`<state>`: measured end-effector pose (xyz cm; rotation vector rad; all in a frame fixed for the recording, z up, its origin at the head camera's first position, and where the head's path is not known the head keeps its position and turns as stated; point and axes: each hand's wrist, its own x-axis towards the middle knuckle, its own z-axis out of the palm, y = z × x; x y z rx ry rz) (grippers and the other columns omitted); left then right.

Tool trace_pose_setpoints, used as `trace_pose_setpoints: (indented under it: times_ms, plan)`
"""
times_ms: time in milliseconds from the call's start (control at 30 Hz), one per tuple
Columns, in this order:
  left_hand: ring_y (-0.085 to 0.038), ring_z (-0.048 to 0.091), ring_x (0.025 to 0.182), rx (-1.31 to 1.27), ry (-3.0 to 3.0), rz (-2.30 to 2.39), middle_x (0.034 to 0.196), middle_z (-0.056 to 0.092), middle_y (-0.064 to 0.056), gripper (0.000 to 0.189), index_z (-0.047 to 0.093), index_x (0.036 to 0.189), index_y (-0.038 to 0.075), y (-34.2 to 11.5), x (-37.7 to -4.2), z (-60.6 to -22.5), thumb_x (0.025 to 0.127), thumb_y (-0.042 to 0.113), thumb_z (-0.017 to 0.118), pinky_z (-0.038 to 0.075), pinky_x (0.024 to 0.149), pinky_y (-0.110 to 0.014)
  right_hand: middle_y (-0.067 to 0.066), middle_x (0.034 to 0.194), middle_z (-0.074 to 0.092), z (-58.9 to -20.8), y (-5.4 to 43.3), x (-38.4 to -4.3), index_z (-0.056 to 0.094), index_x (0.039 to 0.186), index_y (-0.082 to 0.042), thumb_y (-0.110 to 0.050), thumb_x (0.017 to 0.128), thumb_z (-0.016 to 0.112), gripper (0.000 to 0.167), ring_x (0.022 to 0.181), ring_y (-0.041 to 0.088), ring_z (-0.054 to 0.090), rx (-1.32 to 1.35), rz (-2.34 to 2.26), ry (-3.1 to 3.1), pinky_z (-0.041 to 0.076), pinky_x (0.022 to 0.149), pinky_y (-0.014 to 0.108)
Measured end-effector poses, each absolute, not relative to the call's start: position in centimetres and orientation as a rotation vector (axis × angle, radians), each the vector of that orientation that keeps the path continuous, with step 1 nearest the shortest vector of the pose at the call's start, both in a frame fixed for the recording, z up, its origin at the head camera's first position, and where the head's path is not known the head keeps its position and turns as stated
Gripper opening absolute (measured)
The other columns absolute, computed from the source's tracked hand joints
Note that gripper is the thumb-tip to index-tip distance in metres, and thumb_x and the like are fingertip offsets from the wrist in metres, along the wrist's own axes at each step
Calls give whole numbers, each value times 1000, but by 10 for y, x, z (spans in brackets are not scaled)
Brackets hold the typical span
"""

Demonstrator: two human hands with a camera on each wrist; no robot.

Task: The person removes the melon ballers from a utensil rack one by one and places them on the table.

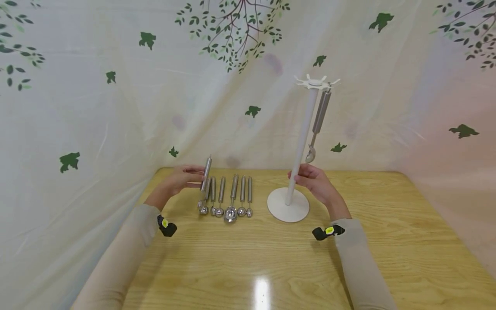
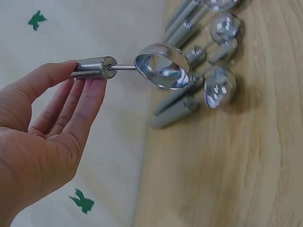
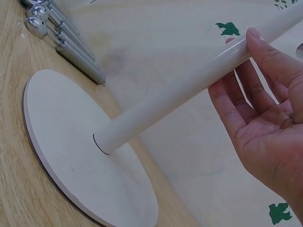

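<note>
My left hand (image 1: 182,178) pinches the metal handle of a scoop (image 1: 207,168) between thumb and fingers, raised above the left end of a row of scoops. In the left wrist view the held scoop (image 2: 163,66) shows a hollow, shiny round bowl. My right hand (image 1: 317,184) grips the white pole of a hanging stand (image 1: 302,150) low down, thumb on the near side and fingers behind. In the right wrist view the pole (image 3: 175,101) rises from a flat round base. Another scoop (image 1: 321,113) hangs from the hooked top of the stand.
Several metal scoops (image 1: 230,214) lie side by side on the wooden table (image 1: 217,267), bowls toward me, left of the stand's base (image 1: 277,207). A pale curtain (image 1: 128,120) with green leaf and bird prints hangs behind the table's back edge.
</note>
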<state>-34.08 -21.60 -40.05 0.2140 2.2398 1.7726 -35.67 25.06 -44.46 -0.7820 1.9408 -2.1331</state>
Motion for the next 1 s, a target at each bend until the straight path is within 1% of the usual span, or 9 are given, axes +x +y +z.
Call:
trace_pose_setpoints:
  times_ms: [33, 233, 333, 400, 500, 600, 667, 833, 1000]
  plan:
    - [-12, 71, 99, 206, 2245, 1770, 114, 70, -2, 52, 45, 145, -10, -220, -340, -402, 99, 5, 64, 59, 100, -40, 0, 113, 75, -445, 250, -357, 64, 124, -3, 0, 100, 60, 24, 117, 26, 67, -782, -2132, 1942, 58, 98, 27]
    - [-6, 69, 96, 184, 2256, 1778, 113, 70, 3, 55, 41, 150, -9, -238, -337, -412, 101, 6, 62, 58, 102, -38, 2, 113, 75, -446, 250, -356, 56, 128, 9, 0, 100, 61, 30, 112, 18, 69, -781, -2147, 1927, 58, 99, 28]
    - [-5, 69, 95, 149, 2268, 1777, 112, 71, 6, 56, 42, 150, -8, -243, -336, -418, 101, 7, 63, 58, 101, -38, 2, 113, 75, -445, 250, -356, 57, 127, 8, 1, 100, 61, 28, 112, 17, 69, -778, -2154, 1920, 58, 99, 28]
    - [-4, 70, 94, 117, 2276, 1775, 111, 72, 7, 56, 42, 150, -7, -246, -336, -421, 100, 9, 64, 58, 103, -40, 0, 112, 75, -445, 250, -356, 59, 126, 6, 0, 100, 61, 27, 113, 19, 69, -777, -2154, 1922, 58, 99, 27]
    - [-5, 70, 93, 60, 2268, 1788, 114, 73, 4, 58, 42, 150, -7, -249, -337, -427, 100, 10, 66, 53, 109, -46, -2, 112, 75, -446, 250, -357, 57, 127, 9, 0, 100, 61, 29, 113, 20, 69, -786, -2155, 1917, 58, 99, 27]
    - [-6, 71, 93, -14, 2257, 1806, 111, 73, 3, 59, 43, 149, -7, -250, -339, -433, 98, 11, 68, 51, 111, -47, -2, 112, 75, -446, 250, -357, 54, 129, 11, 2, 100, 59, 31, 112, 19, 69, -798, -2159, 1904, 58, 99, 27]
    - [-6, 71, 92, -53, 2246, 1820, 107, 74, 5, 59, 43, 149, -7, -251, -341, -437, 98, 10, 68, 54, 109, -44, -2, 112, 75, -446, 250, -358, 56, 128, 9, 3, 101, 58, 28, 112, 18, 69, -802, -2162, 1896, 58, 99, 27]
    - [-6, 71, 88, -111, 2208, 1875, 97, 72, 10, 59, 43, 148, -9, -252, -344, -446, 97, 5, 68, 61, 95, -31, -3, 112, 75, -446, 250, -358, 63, 124, 0, 1, 100, 59, 24, 111, 15, 69, -786, -2156, 1904, 58, 99, 27]
    - [-6, 72, 83, -159, 2153, 1932, 90, 73, 8, 58, 44, 146, -11, -249, -346, -452, 95, 1, 69, 63, 86, -26, -3, 112, 74, -444, 249, -356, 63, 125, -2, 1, 100, 60, 25, 111, 16, 69, -780, -2143, 1918, 58, 99, 26]
